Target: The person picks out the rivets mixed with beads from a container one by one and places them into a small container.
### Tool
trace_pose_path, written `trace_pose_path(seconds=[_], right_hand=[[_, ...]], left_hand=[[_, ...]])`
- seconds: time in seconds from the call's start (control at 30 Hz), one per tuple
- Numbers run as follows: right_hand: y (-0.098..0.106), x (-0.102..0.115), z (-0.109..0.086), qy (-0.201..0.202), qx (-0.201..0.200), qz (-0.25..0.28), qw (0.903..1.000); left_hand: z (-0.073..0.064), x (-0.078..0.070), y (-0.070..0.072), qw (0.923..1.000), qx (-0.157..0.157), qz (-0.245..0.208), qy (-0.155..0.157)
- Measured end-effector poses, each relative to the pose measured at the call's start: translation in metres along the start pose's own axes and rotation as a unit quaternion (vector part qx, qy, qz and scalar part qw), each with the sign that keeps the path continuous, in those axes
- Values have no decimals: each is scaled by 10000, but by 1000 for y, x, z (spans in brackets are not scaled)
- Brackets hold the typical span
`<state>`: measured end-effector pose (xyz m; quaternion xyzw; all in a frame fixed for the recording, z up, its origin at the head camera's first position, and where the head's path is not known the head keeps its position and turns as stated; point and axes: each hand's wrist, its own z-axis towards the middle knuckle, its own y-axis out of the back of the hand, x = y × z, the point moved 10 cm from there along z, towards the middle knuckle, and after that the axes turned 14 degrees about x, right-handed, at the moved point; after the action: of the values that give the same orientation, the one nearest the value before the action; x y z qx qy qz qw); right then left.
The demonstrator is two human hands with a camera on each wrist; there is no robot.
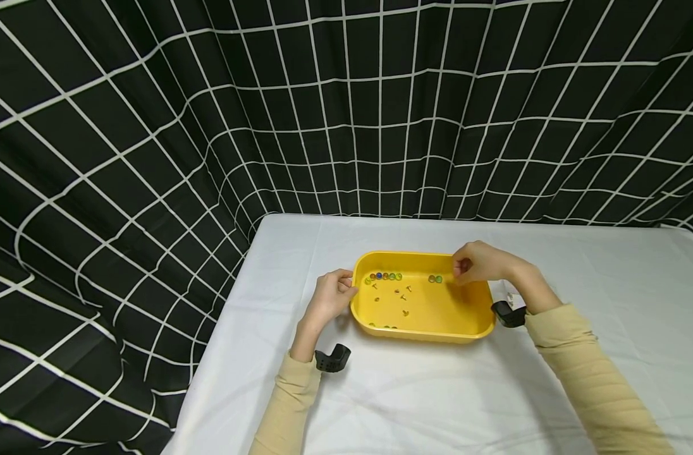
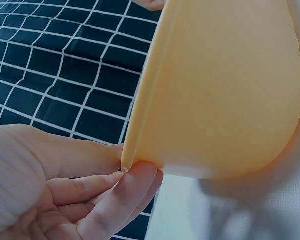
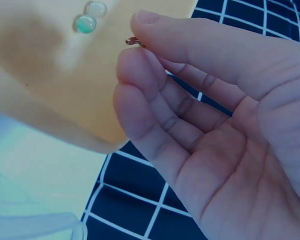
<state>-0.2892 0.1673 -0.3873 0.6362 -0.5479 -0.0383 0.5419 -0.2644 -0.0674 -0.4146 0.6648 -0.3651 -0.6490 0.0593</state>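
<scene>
A yellow plastic tub (image 1: 437, 316) stands on the white table. Thumb and fingers of my left hand (image 1: 331, 297) pinch its left rim; the left wrist view shows this hand (image 2: 90, 195) at the rim from outside. Over the tub's right end, my right hand (image 1: 477, 262) pinches a small brass-coloured metal piece (image 3: 133, 41) between thumb and index finger; its exact kind is partly hidden. Several glass marbles (image 1: 386, 276) line the tub's back left. A green marble (image 1: 439, 279) sits beside a brownish one nearer the right hand. Several small gold-coloured tack-like pieces (image 1: 404, 297) lie scattered on the tub's floor.
A small clear container (image 1: 510, 299) with a few tiny pieces in it is right of the tub, partly behind the right wrist. The white-covered table (image 1: 415, 392) meets a black curtain (image 1: 380, 126) with a white grid at its back and left.
</scene>
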Motion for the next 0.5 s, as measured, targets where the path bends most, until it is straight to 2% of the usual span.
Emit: trace_pose_path(seconds=[0.5], right_hand=[[10,-11,-17,-6,-244,119,9996]], left_hand=[[1,0,0,9999,-52,78,-56]])
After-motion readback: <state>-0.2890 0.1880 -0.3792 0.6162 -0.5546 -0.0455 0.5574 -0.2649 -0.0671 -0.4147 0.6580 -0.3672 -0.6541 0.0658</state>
